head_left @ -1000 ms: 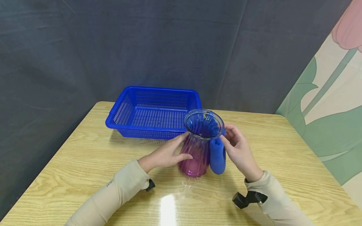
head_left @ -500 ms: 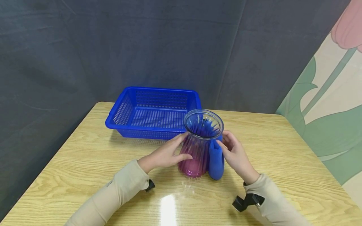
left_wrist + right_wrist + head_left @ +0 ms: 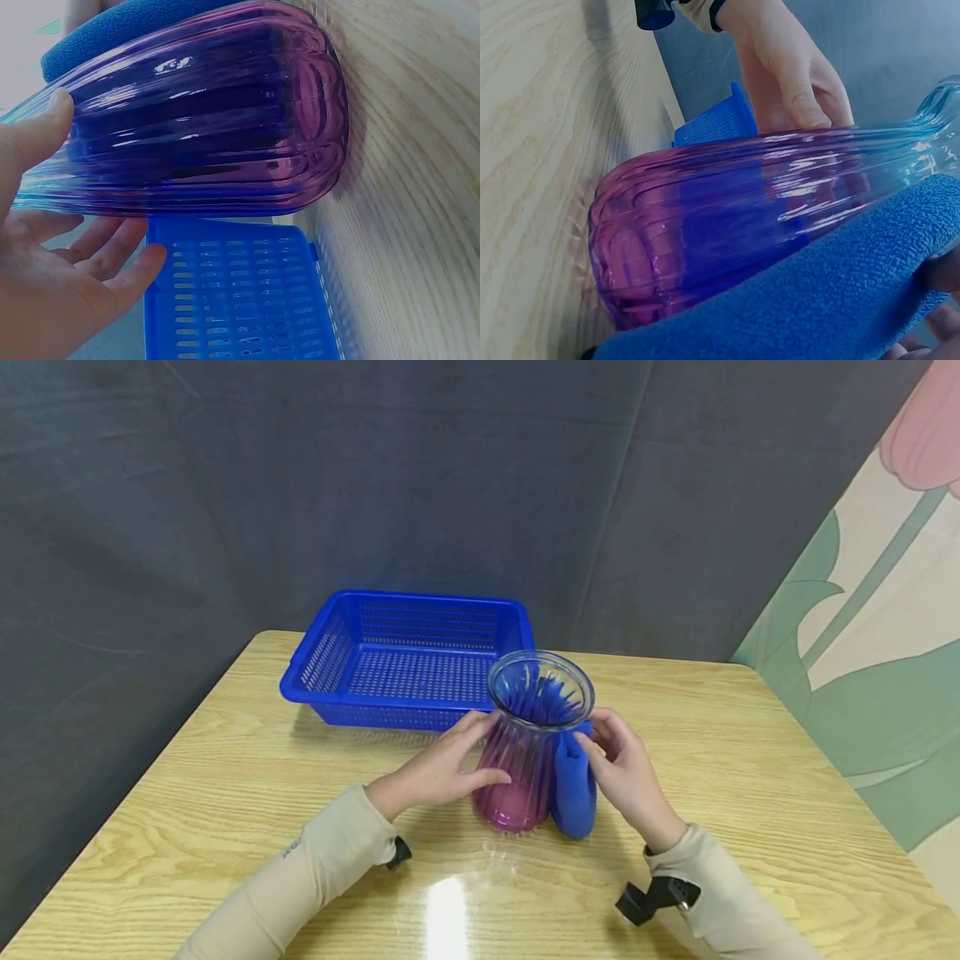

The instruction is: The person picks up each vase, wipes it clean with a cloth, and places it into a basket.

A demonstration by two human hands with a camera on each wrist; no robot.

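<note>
A ribbed glass vase, clear to blue at its flared mouth and pink toward its base, stands upright on the wooden table. My left hand holds it from the left, thumb on the near side and fingers round the far side. Against the vase's right side hangs a folded blue cloth, fuzzy in the right wrist view. My right hand pinches the cloth's upper part just below the vase's rim. In the left wrist view the left thumb lies on the glass.
Behind the vase, to the left, sits a blue plastic basket with slotted walls. A dark cloth backdrop rises past the table's far edge. At the right is a wall panel painted with flowers.
My right hand and the blue cloth have slid slightly down and left along the vase's side, with little motion in the last half second. The left hand and vase have stayed put.
</note>
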